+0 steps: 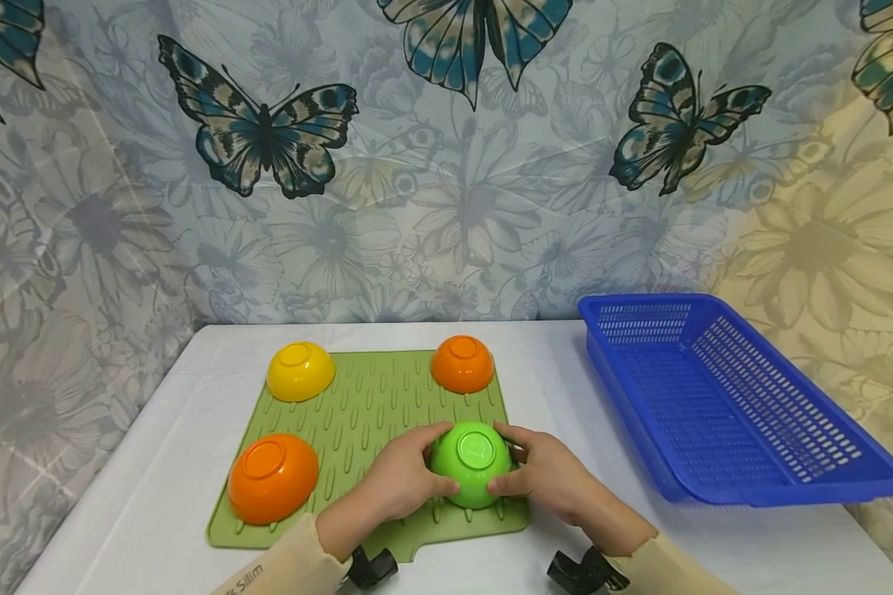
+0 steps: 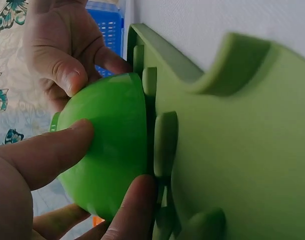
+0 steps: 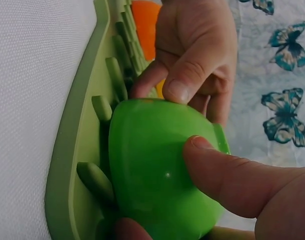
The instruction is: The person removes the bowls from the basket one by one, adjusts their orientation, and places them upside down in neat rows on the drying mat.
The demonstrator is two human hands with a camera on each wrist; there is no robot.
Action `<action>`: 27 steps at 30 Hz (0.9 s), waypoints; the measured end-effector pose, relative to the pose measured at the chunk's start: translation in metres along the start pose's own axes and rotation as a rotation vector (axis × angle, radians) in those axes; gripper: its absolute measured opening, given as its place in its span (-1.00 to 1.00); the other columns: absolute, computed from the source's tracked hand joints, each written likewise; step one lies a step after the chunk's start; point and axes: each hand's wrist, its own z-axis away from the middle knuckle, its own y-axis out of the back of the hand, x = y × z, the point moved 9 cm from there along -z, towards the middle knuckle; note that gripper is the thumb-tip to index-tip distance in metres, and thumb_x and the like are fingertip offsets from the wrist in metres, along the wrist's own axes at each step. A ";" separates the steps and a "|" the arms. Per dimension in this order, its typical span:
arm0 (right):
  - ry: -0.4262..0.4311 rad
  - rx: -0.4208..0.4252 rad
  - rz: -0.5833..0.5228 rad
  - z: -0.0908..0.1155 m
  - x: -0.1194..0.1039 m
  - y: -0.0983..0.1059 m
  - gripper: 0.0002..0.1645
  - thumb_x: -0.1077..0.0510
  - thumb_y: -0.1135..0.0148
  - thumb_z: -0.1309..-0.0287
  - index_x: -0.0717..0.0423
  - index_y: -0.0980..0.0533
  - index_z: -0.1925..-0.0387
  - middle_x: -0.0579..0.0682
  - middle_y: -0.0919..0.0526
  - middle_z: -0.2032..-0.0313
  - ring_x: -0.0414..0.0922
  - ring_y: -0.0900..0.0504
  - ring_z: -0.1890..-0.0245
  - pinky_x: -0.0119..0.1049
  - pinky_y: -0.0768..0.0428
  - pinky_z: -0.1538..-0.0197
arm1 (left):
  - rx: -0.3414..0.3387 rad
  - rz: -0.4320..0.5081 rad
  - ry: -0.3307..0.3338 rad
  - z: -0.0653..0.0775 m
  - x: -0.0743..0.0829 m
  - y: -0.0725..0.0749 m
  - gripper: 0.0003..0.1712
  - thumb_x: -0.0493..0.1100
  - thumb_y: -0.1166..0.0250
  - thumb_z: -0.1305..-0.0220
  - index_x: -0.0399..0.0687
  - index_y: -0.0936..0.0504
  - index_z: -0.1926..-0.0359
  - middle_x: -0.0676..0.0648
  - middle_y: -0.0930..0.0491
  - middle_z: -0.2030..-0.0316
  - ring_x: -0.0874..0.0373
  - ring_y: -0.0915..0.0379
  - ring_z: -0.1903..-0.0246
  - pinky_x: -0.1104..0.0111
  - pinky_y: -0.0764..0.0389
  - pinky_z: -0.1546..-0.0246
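Note:
A green bowl (image 1: 473, 473) sits upside down at the front right of the green drying mat (image 1: 372, 463), its foot ring facing up. My left hand (image 1: 409, 469) holds it from the left, thumb on the near side and fingers round the far side. From the right, my right hand (image 1: 546, 473) grips it the same way. In the left wrist view the bowl's rim (image 2: 142, 120) is right at the mat's raised ridges (image 2: 165, 140). The right wrist view shows my right thumb (image 3: 217, 172) pressed on the bowl's wall.
On the mat, a yellow bowl (image 1: 301, 373) is at the back left, a small orange bowl (image 1: 463, 365) at the back right and a larger orange bowl (image 1: 273, 481) at the front left, all upside down. A blue plastic basket (image 1: 640, 446) stands at the right on the white tabletop (image 1: 156, 446).

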 end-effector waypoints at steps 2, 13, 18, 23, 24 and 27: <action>0.012 0.009 0.018 0.000 -0.001 0.000 0.09 0.24 -0.67 0.25 0.32 -0.34 -0.37 0.33 -0.46 -0.24 0.33 -0.39 -0.26 0.10 -0.53 -0.12 | 0.002 -0.012 -0.002 0.000 0.000 0.000 -0.07 -0.13 -0.61 0.03 -0.11 -0.43 -0.38 -0.13 -0.50 -0.18 -0.02 -0.47 -0.04 0.03 -0.52 -0.04; 0.044 0.030 0.124 -0.003 -0.004 0.000 -0.02 0.17 -0.66 0.21 0.34 -0.43 -0.30 0.30 -0.55 -0.16 0.29 -0.43 -0.23 0.14 -0.47 -0.18 | -0.021 -0.067 0.021 -0.002 0.002 0.001 -0.10 -0.12 -0.61 0.03 -0.20 -0.45 -0.35 -0.19 -0.52 -0.16 -0.11 -0.46 -0.09 -0.02 -0.49 -0.10; 0.045 0.044 0.167 -0.004 -0.007 0.001 -0.04 0.16 -0.66 0.22 0.33 -0.46 -0.28 0.27 -0.57 -0.14 0.26 -0.46 -0.22 0.16 -0.44 -0.21 | -0.009 -0.094 0.002 -0.004 0.005 0.001 -0.11 -0.15 -0.61 0.03 -0.22 -0.45 -0.34 -0.20 -0.53 -0.16 -0.11 -0.45 -0.12 -0.01 -0.47 -0.13; 0.030 0.040 0.176 -0.003 -0.007 0.000 -0.06 0.19 -0.65 0.21 0.35 -0.45 -0.27 0.29 -0.57 -0.14 0.27 -0.45 -0.22 0.17 -0.40 -0.22 | -0.004 -0.111 -0.015 -0.004 0.006 -0.002 -0.12 -0.17 -0.60 0.02 -0.25 -0.45 -0.34 -0.21 -0.53 -0.19 -0.14 -0.42 -0.19 -0.02 -0.42 -0.19; 0.030 0.037 0.177 -0.003 -0.007 0.000 -0.06 0.20 -0.64 0.21 0.36 -0.45 -0.27 0.30 -0.57 -0.14 0.27 -0.44 -0.23 0.17 -0.40 -0.23 | -0.004 -0.111 -0.015 -0.004 0.006 -0.003 -0.12 -0.18 -0.60 0.03 -0.26 -0.45 -0.33 -0.21 -0.53 -0.19 -0.15 -0.42 -0.19 -0.03 -0.42 -0.19; 0.036 0.034 0.183 -0.002 -0.008 -0.001 -0.05 0.20 -0.64 0.20 0.37 -0.44 -0.27 0.31 -0.57 -0.13 0.28 -0.44 -0.22 0.18 -0.41 -0.22 | -0.001 -0.122 -0.015 -0.003 0.007 -0.003 -0.12 -0.19 -0.60 0.04 -0.27 -0.45 -0.33 -0.22 -0.53 -0.19 -0.16 -0.41 -0.20 -0.04 -0.42 -0.19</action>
